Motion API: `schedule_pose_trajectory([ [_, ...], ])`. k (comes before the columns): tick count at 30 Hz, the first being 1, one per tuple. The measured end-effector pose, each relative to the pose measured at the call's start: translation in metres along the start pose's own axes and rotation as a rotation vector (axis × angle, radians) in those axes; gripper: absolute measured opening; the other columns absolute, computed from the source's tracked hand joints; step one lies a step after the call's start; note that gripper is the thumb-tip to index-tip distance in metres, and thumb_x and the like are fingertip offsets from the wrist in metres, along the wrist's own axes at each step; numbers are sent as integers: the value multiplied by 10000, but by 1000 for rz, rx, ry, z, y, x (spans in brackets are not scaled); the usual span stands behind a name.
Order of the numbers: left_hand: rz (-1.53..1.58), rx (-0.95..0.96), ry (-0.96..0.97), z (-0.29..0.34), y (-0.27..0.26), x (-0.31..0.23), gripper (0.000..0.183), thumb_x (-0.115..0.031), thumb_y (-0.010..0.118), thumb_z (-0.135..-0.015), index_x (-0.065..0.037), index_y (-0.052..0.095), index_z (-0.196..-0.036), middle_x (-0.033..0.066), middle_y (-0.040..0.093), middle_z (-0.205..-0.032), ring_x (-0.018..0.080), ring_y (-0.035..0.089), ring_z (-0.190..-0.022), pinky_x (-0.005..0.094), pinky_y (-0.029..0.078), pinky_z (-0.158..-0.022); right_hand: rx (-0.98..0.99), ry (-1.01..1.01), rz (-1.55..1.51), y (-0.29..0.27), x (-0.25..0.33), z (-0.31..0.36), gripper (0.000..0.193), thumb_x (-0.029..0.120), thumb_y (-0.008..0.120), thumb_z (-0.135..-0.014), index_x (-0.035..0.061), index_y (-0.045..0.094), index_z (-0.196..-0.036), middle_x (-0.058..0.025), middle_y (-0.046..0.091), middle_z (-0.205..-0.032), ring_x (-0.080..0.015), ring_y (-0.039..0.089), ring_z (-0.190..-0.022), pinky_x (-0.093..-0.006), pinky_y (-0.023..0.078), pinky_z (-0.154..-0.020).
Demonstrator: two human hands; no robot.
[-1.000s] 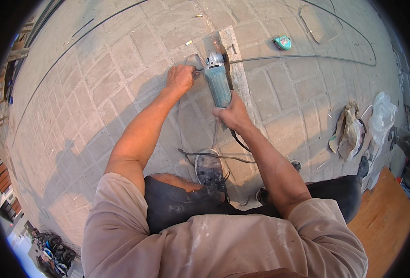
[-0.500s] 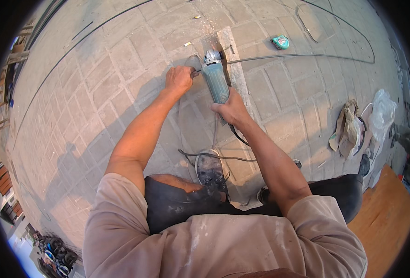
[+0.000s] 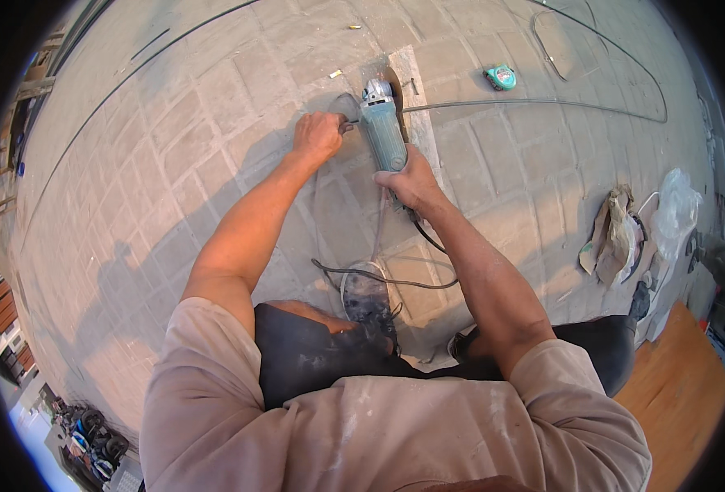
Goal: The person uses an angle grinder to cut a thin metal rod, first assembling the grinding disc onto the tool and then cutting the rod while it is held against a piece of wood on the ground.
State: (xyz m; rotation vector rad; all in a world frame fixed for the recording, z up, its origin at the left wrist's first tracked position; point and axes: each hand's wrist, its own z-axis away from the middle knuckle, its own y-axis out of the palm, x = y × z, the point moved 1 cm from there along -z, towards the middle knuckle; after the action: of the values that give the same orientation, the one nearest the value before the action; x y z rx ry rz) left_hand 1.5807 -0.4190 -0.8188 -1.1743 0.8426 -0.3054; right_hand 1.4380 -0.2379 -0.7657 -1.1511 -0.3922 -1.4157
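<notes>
Angle grinder (image 3: 385,141) (teal-bodied) is beside the left edge of a plank (image 3: 425,138); fingers clamp it in the right hand (image 3: 412,177), a dark piece (image 3: 347,126) in the left hand (image 3: 319,136).

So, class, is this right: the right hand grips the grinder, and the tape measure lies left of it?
One slip: the head view shows the tape measure lying right of the grinder, not left. The right hand does grip it.

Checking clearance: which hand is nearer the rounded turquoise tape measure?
Right. The right hand is below and left of the tape measure in view; the left hand is farther left.
</notes>
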Motion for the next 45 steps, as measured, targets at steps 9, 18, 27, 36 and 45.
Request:
schedule_pose_trajectory([
  [9, 536, -254, 554, 36, -75, -132, 463, -305, 790, -884, -89, 473, -1144, 104, 592, -946, 279, 648, -806, 405, 533, -705, 198, 76, -658, -108, 71, -10, 379, 128, 749, -835, -18, 522, -1101, -140, 648, -843, -229, 664, -626, -376, 569, -538],
  [18, 837, -159, 273, 62, -163, -253, 623, -173, 901, -723, -130, 441, -1141, 65, 573, -969, 274, 660, -785, 398, 561, -696, 284, 266, -666, -186, 173, 58, 268, 162, 707, -901, 15, 555, -1065, -122, 647, -815, -223, 665, -586, -347, 553, -492],
  [27, 654, -183, -164, 218, -225, -385, 482, -184, 859, -768, -88, 525, -1102, 61, 604, -1034, 287, 652, -969, 427, 493, -820, 305, 366, -287, -233, 202, 202, 286, 254, 679, -966, 34, 541, -1086, -90, 623, -788, -181, 660, -600, -317, 555, -499],
  [36, 1014, -602, -1457, 541, -152, -510, 127, -52, 704, -934, -5, 616, -1012, 61, 647, -892, 135, 638, -804, 304, 517, -713, 594, -434, 1017, -226, 52, 248, 847, 307, 784, -849, -40, 336, -1478, -356, 586, -1251, -535, 610, -1118, -566, 500, -954],
  [45, 1364, -824, -2077, 711, 66, -583, 104, -56, 693, -940, 6, 613, -964, 30, 640, -826, 93, 630, -702, 268, 572, -612, 690, -574, 1003, 63, -65, 313, 879, 244, 812, -856, -29, 265, -1488, -311, 508, -1312, -491, 528, -1254, -543, 483, -1028],
])
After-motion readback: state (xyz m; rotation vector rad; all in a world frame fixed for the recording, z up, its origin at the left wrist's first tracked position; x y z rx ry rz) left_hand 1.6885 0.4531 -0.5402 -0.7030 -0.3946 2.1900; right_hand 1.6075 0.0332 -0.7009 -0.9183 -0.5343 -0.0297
